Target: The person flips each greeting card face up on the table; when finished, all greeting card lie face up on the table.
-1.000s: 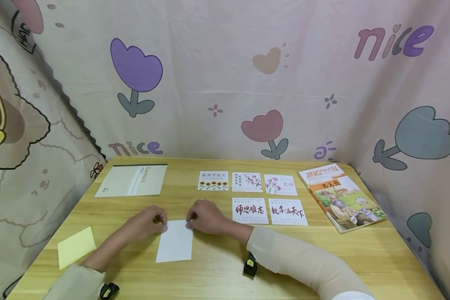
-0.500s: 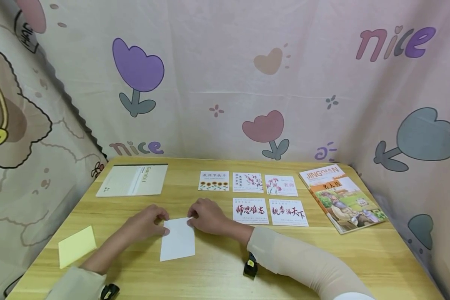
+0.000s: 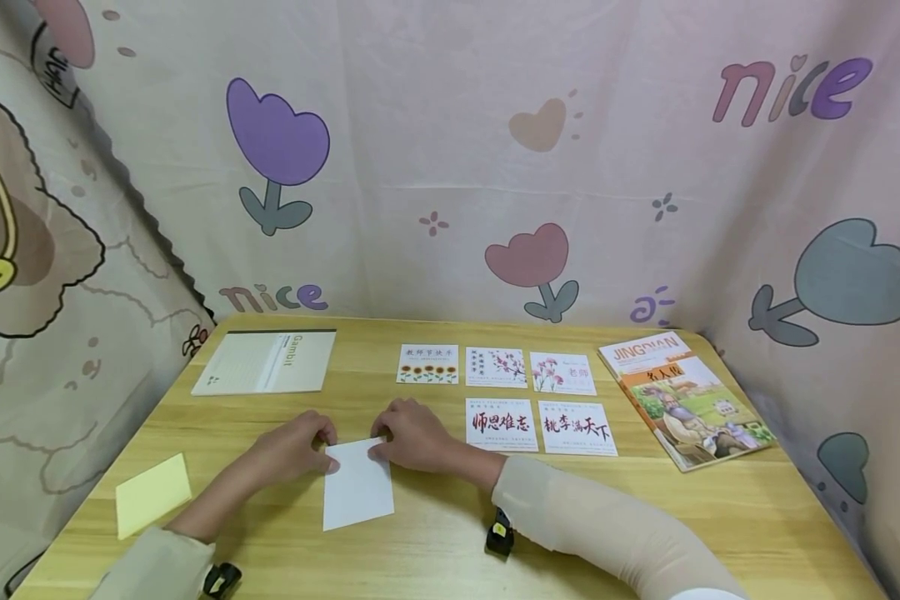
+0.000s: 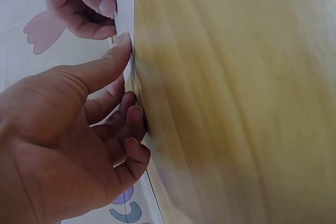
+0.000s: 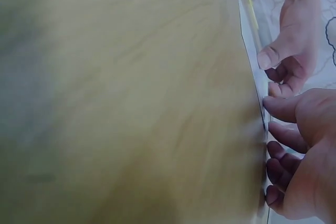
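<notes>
A plain white card (image 3: 358,492) lies low over the table, its blank face up and slightly turned. At its upper left corner my left hand (image 3: 296,446) pinches it, the thumb on top. My right hand (image 3: 414,435) pinches the upper right corner between thumb and fingers. Both wrist views show the card (image 4: 125,3) nearly edge-on, with the two hands close together along the same edge. What the card has on its underside is hidden.
Several printed cards (image 3: 501,423) lie in two rows right of centre. A magazine (image 3: 686,400) is at the right, a pale Gambit notebook (image 3: 247,362) at the back left, and a yellow pad (image 3: 152,494) beside my left forearm. A patterned curtain (image 3: 420,150) hangs behind.
The white card has shifted a little to the right and turned slightly. My left thumb has come further onto its corner; the right hand has barely moved.
</notes>
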A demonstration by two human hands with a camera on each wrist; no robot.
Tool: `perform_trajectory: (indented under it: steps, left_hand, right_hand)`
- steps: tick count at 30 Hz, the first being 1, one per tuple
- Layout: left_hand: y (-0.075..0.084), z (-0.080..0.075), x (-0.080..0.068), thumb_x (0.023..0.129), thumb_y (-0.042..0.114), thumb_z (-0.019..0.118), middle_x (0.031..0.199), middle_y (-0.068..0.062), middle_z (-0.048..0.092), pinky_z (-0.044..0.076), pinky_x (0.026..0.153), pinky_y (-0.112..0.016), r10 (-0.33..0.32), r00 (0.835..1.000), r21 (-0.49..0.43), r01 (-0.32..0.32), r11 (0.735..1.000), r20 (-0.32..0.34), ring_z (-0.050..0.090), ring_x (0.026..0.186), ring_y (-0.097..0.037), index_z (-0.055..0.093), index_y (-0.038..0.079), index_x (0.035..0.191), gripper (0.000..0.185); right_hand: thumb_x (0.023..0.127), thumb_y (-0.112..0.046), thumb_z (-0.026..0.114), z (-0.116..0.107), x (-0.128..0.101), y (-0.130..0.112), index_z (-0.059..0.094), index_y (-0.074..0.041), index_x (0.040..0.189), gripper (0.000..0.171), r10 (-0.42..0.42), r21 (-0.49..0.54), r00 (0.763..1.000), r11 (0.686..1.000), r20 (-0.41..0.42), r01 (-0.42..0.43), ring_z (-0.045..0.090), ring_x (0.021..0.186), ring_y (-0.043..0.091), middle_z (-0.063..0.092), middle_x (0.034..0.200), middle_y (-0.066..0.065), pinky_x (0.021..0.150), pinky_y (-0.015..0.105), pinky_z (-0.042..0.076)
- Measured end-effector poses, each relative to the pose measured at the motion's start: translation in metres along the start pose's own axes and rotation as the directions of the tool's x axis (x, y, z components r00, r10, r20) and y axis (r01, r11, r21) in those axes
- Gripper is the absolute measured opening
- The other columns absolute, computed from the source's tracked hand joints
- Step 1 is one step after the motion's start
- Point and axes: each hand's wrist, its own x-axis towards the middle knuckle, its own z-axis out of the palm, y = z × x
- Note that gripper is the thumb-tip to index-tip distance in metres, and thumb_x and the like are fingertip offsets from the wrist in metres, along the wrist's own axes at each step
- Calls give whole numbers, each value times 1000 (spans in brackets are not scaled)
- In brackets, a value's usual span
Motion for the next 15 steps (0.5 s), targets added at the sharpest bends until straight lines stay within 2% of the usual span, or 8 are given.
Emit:
perform_trajectory:
  steps: [6,12,15]
  left_hand:
    - [1,0,2,74,26,81,85,2,54,40,68,-34,-11,999,-22,12,1000,30,48,78,-16,58,14,90,31]
    - [0,2,1,78,26,78,83,2,55,39,66,-32,-16,999,-107,20,994,37,49,75,-15,57,14,94,29]
    - [-2,2,0,83,23,74,86,0,55,41,67,-31,10,1000,-185,-6,983,24,49,78,-16,57,12,102,27]
  right_hand:
    - [82,-43,72,4,8,-6,70,-24,90,20,-10,-41,1000,999,23,11,49,87,5,56,89,-13,78,22,39]
    - [84,-36,73,-2,11,-7,69,-21,85,15,8,38,999,999,41,-10,51,65,-1,59,72,-18,67,19,39]
    - [86,-37,71,-3,11,-5,66,-23,86,15,43,62,997,997,61,-47,51,61,-1,58,70,-20,68,20,38]
